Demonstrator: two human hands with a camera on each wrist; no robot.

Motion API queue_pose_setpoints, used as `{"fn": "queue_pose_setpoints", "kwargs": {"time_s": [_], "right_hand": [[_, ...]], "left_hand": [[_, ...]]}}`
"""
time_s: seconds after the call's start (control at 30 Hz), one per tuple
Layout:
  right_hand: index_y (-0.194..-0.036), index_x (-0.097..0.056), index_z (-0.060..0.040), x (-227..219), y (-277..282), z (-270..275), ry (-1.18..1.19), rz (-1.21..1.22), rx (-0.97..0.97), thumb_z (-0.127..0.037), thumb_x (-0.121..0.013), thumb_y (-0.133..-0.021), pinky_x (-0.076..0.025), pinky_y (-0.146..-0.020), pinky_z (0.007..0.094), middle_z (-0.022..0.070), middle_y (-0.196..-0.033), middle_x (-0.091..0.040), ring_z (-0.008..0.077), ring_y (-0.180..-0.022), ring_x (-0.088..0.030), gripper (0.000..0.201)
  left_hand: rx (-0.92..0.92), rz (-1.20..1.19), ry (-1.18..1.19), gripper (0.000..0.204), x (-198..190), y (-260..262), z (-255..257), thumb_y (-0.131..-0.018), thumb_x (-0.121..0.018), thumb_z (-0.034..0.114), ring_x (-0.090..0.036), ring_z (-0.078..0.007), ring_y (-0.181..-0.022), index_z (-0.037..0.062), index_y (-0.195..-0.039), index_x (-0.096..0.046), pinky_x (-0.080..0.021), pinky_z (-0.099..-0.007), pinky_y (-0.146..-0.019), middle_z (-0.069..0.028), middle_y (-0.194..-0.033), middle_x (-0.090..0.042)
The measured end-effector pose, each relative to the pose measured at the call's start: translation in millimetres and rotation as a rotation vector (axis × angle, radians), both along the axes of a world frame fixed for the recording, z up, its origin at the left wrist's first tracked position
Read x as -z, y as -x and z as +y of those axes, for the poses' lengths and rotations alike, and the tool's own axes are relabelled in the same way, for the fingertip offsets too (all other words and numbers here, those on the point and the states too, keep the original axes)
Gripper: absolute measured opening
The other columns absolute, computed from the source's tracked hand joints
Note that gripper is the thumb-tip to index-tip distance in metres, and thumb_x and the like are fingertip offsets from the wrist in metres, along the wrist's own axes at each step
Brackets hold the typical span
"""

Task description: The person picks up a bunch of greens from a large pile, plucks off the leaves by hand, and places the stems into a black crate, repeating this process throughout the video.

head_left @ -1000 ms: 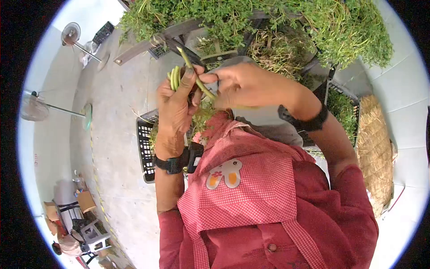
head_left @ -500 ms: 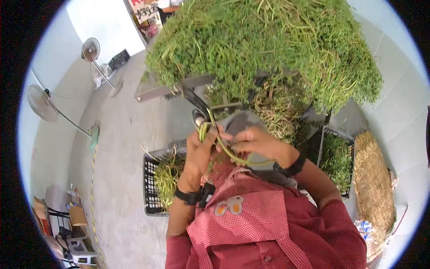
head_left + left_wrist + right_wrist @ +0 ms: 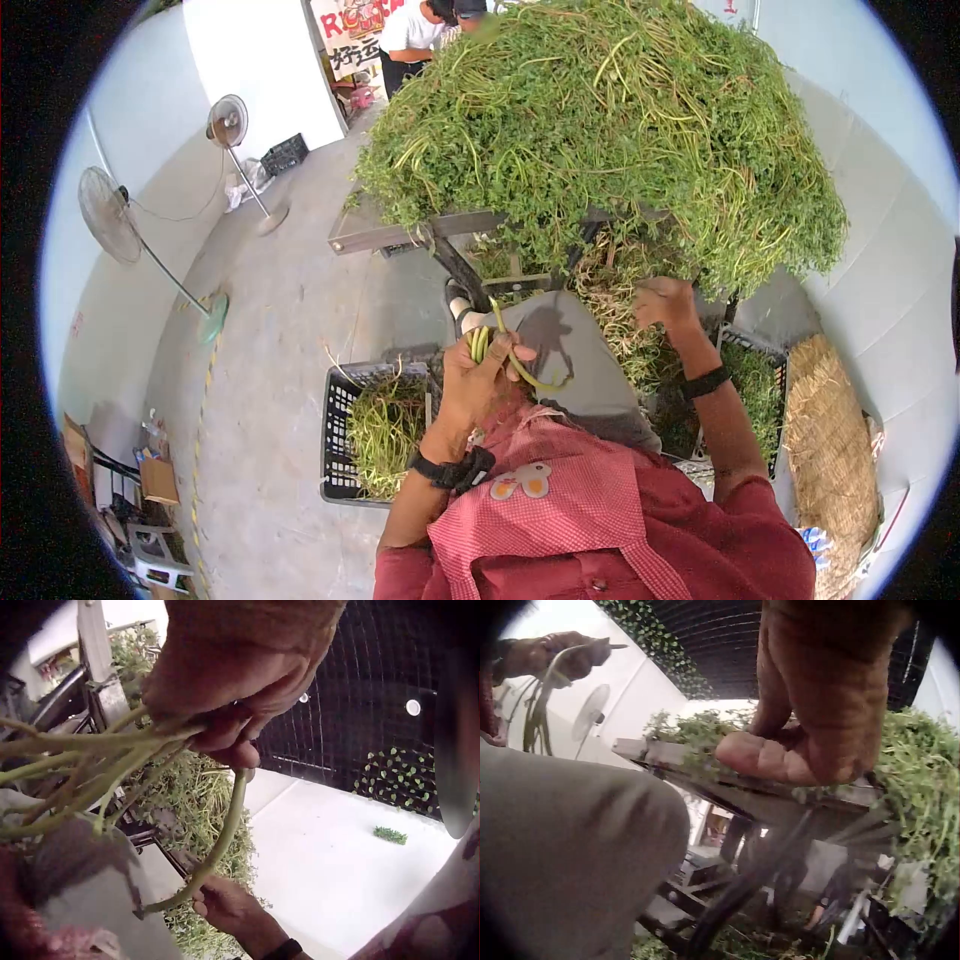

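My left hand [image 3: 472, 385] grips several green stems [image 3: 480, 345], with one longer stem [image 3: 518, 368] curving out past the fingers over the lap. Close up in the left wrist view, the fingers of the left hand [image 3: 232, 682] curl round the bundle, and a thick stem [image 3: 223, 844] bends downward. My right hand [image 3: 665, 303] is away to the right, near the front edge of the big heap of greens [image 3: 620, 130]. Its fingers hang loosely bent in the right wrist view, where the right hand [image 3: 817, 720] shows nothing held.
The heap lies on a table with a metal edge [image 3: 375, 235]. Below are loose stalks [image 3: 625, 290]. A black crate [image 3: 340, 440] with stems stands left, another crate of greens [image 3: 750, 390] right, beside a woven mat [image 3: 832, 440]. Two fans [image 3: 228, 120] stand farther left; people [image 3: 410, 40] are behind.
My right hand has left the stem at the left hand and moved right, toward the heap. The left hand still grips the stems. The head view has tilted up, showing more of the heap.
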State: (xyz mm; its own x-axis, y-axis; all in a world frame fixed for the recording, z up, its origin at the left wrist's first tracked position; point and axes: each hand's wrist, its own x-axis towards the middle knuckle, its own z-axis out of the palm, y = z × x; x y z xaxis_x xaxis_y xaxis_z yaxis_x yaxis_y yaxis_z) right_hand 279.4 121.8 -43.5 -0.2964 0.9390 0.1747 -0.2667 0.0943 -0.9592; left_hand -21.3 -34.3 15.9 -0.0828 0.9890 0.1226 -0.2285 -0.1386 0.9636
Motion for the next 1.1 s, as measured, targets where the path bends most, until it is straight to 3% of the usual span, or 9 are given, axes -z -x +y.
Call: {"fn": "queue_pose_setpoints", "kwargs": {"time_s": [0.07,0.27,0.43,0.53,0.6,0.83,0.97,1.0,1.1], "right_hand": [[-0.083,-0.057,0.0031,-1,-16,5,0.033,0.267,-0.127,-0.016,-0.059,-0.084,-0.050,-0.047,0.0287,0.0115,-0.069,-0.060,0.0198,-0.053,-0.059,0.019],[-0.104,-0.055,0.0060,-19,-15,-3,-0.149,-0.990,0.423,-0.015,-0.061,-0.083,-0.049,-0.077,0.0376,0.0152,-0.095,-0.062,0.0258,-0.092,-0.061,0.030],[-0.121,-0.048,-0.0001,-69,54,-63,-0.721,-0.852,-0.270,-0.025,-0.062,-0.081,-0.048,-0.079,0.0323,0.0186,-0.102,-0.062,0.0241,-0.093,-0.062,0.049],[-0.116,-0.052,-0.0033,-61,82,-98,-0.748,-0.847,-0.409,-0.024,-0.061,-0.081,-0.047,-0.081,0.0311,0.0152,-0.098,-0.064,0.0211,-0.091,-0.062,0.042],[-0.109,-0.057,-0.0037,-40,88,-99,-0.324,-0.712,-0.547,-0.022,-0.061,-0.082,-0.047,-0.077,0.0316,0.0127,-0.094,-0.064,0.0195,-0.086,-0.062,0.033],[-0.101,-0.060,-0.0045,-41,106,-114,-0.377,-0.717,-0.414,-0.021,-0.062,-0.080,-0.047,-0.071,0.0309,0.0105,-0.084,-0.064,0.0184,-0.077,-0.062,0.026],[-0.098,-0.062,-0.0046,-53,85,-86,-0.748,-1.038,0.025,-0.015,-0.058,-0.082,-0.049,-0.058,0.0302,0.0106,-0.071,-0.062,0.0167,-0.064,-0.062,0.020],[-0.095,-0.062,-0.0045,-70,86,-78,-0.382,-0.927,0.037,-0.014,-0.054,-0.085,-0.047,-0.052,0.0284,0.0080,-0.068,-0.061,0.0141,-0.056,-0.059,0.016],[-0.090,-0.059,0.0014,-124,117,-81,-0.201,-0.283,-0.056,-0.016,-0.050,-0.089,-0.044,-0.048,0.0251,0.0041,-0.064,-0.056,0.0123,-0.053,-0.053,0.020]], "left_hand": [[-0.006,-0.036,0.039,0.021,5,-2,0,-0.091,-0.054,0.022,-0.050,-0.0038,-0.049,0.0008,-0.091,-0.058,-0.035,-0.0165,-0.040,-0.0090,-0.080,-0.067],[-0.008,-0.071,0.095,0.020,-2,-4,-2,-0.090,-0.054,0.022,-0.049,-0.0040,-0.047,0.0015,-0.091,-0.058,-0.034,-0.0164,-0.038,-0.0097,-0.081,-0.067],[-0.066,-0.104,0.074,0.023,2,-9,6,-0.089,-0.056,0.025,-0.052,-0.0079,-0.048,0.0016,-0.092,-0.056,-0.035,-0.0177,-0.037,-0.0104,-0.076,-0.066],[-0.052,-0.157,0.082,0.021,-6,-10,12,-0.089,-0.056,0.022,-0.052,-0.0082,-0.047,0.0015,-0.093,-0.056,-0.036,-0.0181,-0.038,-0.0103,-0.077,-0.066],[-0.024,-0.202,0.088,0.020,-5,-13,11,-0.088,-0.058,0.025,-0.049,-0.0051,-0.048,0.0047,-0.090,-0.056,-0.032,-0.0169,-0.037,-0.0081,-0.079,-0.066],[0.014,-0.189,0.051,0.019,-1,-14,9,-0.089,-0.056,0.024,-0.048,-0.0048,-0.047,0.0051,-0.089,-0.056,-0.030,-0.0168,-0.036,-0.0068,-0.078,-0.066],[-0.114,-0.203,0.046,0.024,11,-9,12,-0.093,-0.047,0.026,-0.045,-0.0061,-0.044,0.0044,-0.091,-0.056,-0.033,-0.0204,-0.038,-0.0074,-0.074,-0.066],[-0.119,-0.205,0.049,0.024,26,-9,18,-0.093,-0.047,0.026,-0.044,-0.0061,-0.044,0.0040,-0.091,-0.056,-0.033,-0.0201,-0.039,-0.0068,-0.073,-0.066],[-0.086,-0.105,0.076,0.024,49,-13,22,-0.093,-0.047,0.026,-0.044,-0.0058,-0.045,0.0037,-0.091,-0.056,-0.034,-0.0193,-0.041,-0.0063,-0.072,-0.065]]}}
